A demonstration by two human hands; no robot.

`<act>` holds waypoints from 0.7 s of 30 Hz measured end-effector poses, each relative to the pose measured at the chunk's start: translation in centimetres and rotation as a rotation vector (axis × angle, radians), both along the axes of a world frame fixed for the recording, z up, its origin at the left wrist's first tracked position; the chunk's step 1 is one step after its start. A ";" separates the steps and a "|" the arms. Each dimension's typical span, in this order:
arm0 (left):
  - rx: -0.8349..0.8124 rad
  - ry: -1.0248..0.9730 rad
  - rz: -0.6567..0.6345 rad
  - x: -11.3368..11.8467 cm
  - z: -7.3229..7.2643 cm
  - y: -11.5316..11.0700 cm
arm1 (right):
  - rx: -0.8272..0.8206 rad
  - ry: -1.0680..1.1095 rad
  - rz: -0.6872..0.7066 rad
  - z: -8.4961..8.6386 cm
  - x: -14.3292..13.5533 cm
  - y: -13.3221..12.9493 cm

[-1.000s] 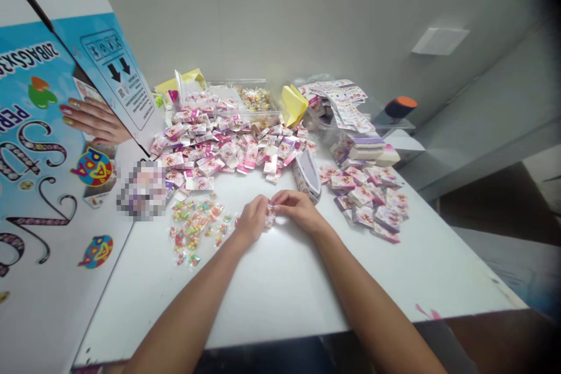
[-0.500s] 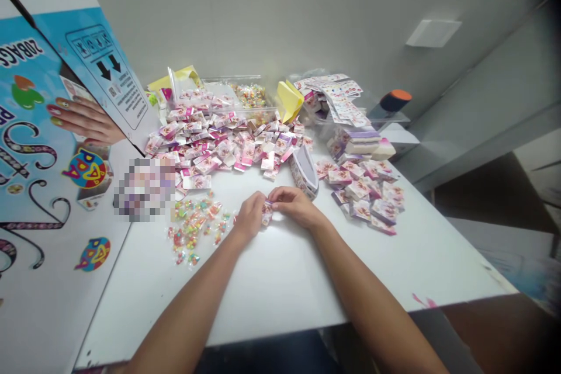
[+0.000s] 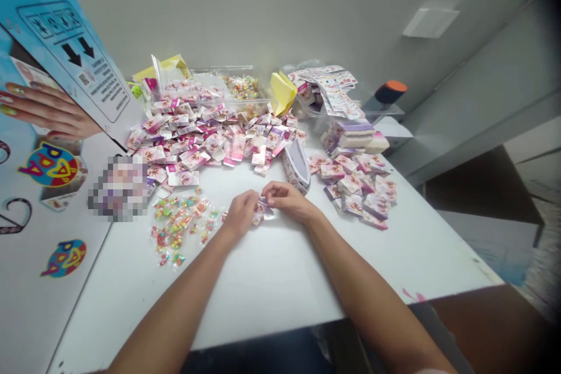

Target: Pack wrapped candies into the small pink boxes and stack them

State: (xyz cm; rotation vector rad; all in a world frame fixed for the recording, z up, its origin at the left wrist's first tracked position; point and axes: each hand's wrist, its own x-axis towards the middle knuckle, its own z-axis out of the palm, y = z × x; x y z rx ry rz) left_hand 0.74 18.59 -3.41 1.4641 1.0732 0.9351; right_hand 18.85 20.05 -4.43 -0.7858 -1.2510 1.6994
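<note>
Over the middle of the white table (image 3: 263,280), my left hand (image 3: 241,213) is closed around one side of a small printed box (image 3: 258,214) in purple and white. The fingers of my right hand (image 3: 287,200) pinch the top end of the same box. Part of the box is hidden behind my fingers. Just left of my left hand lie several small clear bags of coloured beads (image 3: 179,225). Beyond my right hand stands a boat-shaped printed tray (image 3: 297,166) with a pale inside.
A wide pile of small pink and purple boxes (image 3: 210,137) covers the back. More boxes (image 3: 359,187) lie at right, below printed sheets (image 3: 335,90). Behind are a clear bin of beads (image 3: 241,87) and yellow paper (image 3: 283,93). A large printed carton (image 3: 39,187) borders the left.
The view has shifted, so the table and its things appear slightly farther left and higher. Both hands stay together on the small box, with only a slight shift of the fingers.
</note>
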 end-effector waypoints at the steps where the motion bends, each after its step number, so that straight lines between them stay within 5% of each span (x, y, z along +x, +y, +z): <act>1: 0.001 0.001 0.002 0.0 0.1 0.0 | -0.005 0.010 0.003 0.1 0.0 0.0; 21: -0.003 -0.006 -0.035 0.2 -0.3 0.4 | -0.042 0.065 0.034 0.2 0.0 0.2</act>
